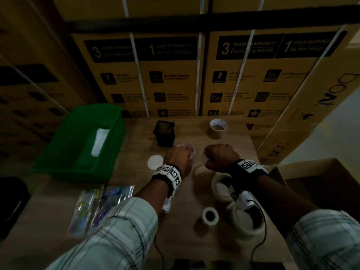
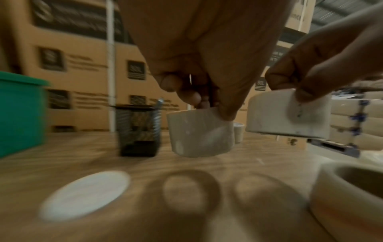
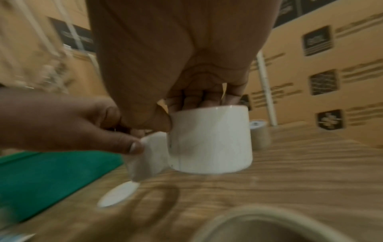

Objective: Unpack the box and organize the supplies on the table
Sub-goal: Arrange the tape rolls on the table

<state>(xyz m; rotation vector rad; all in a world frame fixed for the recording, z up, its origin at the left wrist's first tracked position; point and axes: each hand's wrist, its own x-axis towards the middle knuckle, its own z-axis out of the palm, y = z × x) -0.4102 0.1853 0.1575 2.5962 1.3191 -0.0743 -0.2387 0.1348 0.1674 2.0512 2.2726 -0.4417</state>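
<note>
Both hands hover above the middle of the wooden table (image 1: 185, 242), each gripping a pale tape roll from above. My left hand (image 1: 178, 155) holds one whitish roll (image 2: 201, 134), thumb on its outer wall and fingers inside the core. Close to its right, my right hand (image 1: 220, 152) holds a second whitish roll (image 3: 211, 140) the same way. The two rolls hang side by side, a little above the tabletop, and cast ring shadows on it. The open cardboard box (image 1: 321, 182) stands at the right edge.
A green bin (image 1: 78, 145) with a white object inside sits at the left. Behind the hands are a black mesh holder (image 1: 164, 133) and a brown tape roll (image 1: 218, 128). A white disc (image 1: 154, 162), three more rolls (image 1: 222, 189) and pen packets (image 1: 97, 207) lie nearer. Stacked cartons wall the back.
</note>
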